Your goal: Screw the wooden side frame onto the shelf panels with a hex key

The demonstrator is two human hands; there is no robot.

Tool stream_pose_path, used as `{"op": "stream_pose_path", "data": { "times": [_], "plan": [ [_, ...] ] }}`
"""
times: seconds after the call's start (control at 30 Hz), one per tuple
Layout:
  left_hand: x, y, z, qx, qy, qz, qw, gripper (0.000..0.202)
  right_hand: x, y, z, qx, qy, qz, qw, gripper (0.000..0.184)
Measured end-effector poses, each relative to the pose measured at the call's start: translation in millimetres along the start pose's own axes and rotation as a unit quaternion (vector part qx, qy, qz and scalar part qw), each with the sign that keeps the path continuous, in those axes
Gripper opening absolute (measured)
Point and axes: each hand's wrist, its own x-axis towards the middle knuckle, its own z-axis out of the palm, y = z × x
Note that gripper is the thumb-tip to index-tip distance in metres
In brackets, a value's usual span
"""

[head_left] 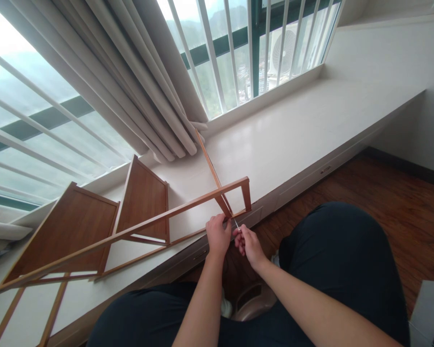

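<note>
A long wooden shelf frame (181, 209) lies on its side along the white window ledge, with brown panels set across it. My left hand (217, 236) is closed around the frame's lower rail, close to the joint of a cross-piece at its right end. Just right of it, my right hand (249, 245) pinches a thin silver tool (236, 223) that looks like an Allen key. The tool's tip points up at the underside of that joint; whether it sits in a screw is too small to tell.
Two brown panels (142, 200) stand at the left, near the grey curtain (130, 72) and barred windows. Drawer fronts (311, 176) run below the ledge (285, 125). My knees flank a round, pale object (255, 301) on the wooden floor (390, 212). A light box-like thing (430, 308) is at lower right.
</note>
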Motion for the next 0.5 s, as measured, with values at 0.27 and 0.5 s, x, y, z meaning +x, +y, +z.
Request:
{"op": "stream_pose_path", "data": {
  "times": [0.27, 0.5],
  "plan": [
    [0, 1, -1.1, -0.002, 0.003, 0.002, 1.0, 0.011, -2, -13, 1, 0.216, -0.077, 0.146, 0.962, 0.034],
    [0, 1, -0.5, 0.0, 0.004, 0.002, 1.0, 0.009, -1, -18, -2, 0.326, -0.107, 0.194, 0.919, 0.02]
  ]
}}
